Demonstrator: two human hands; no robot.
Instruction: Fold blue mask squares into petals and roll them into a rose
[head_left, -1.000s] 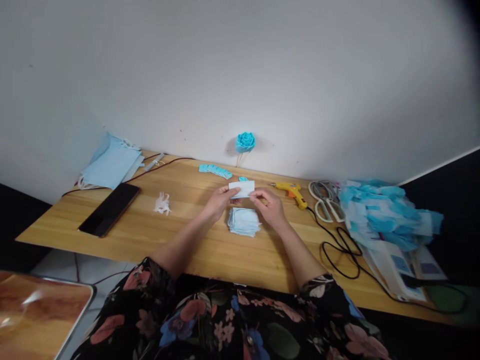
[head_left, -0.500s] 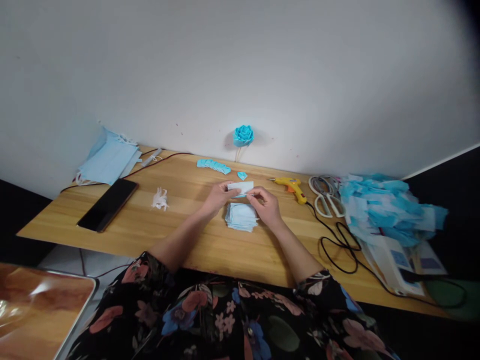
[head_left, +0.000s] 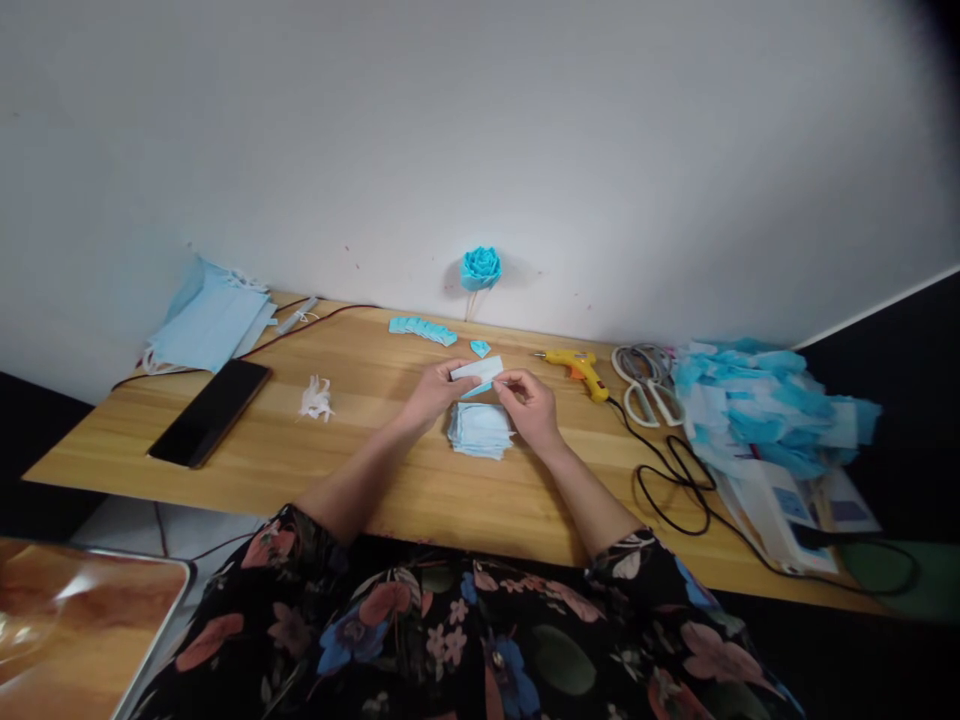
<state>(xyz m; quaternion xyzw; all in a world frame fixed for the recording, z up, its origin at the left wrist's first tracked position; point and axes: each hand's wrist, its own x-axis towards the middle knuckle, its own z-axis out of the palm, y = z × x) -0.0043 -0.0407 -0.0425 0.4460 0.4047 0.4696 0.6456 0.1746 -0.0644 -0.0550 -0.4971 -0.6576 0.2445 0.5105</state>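
Wood table [head_left: 405, 495] running nearest, with patterned sleeves [head_left: 652, 590] on the near side of the fingers. Next outward, a stack [head_left: 480, 438] of pale squares, just below the fingers and nearer to the right hand than to the phone [head_left: 210, 412], which is lying well off past the left fingers. Black cord [head_left: 675, 480] looping to the right of the right fingers.

At the fingers, the sheet [head_left: 478, 370], held up over the table between left hand [head_left: 435, 392] and right hand [head_left: 531, 405]. Long axis running mostly side to side, from left fingers toward right, with the right end slightly farther out. Equally close to either hand: gripped at the left end, left thumb on the pale face; pinched narrow at the near right edge, blue showing along that edge. Exact fold under the fingertips too small to tell.

Left of the left fingers, scraps [head_left: 316, 398]. Right of the right fingers, glue gun [head_left: 589, 372], then scissors [head_left: 654, 400], then a blue pile [head_left: 772, 400]. Just beyond the fingers, a small folded piece [head_left: 480, 348], close to the sheet's far edge; beyond and left, a row [head_left: 424, 330] of similar ones. Stack and folded piece hemming the sheet near and far. Farther left, masks [head_left: 210, 320]. Farthest, a flower [head_left: 481, 268] against the wall [head_left: 480, 130].
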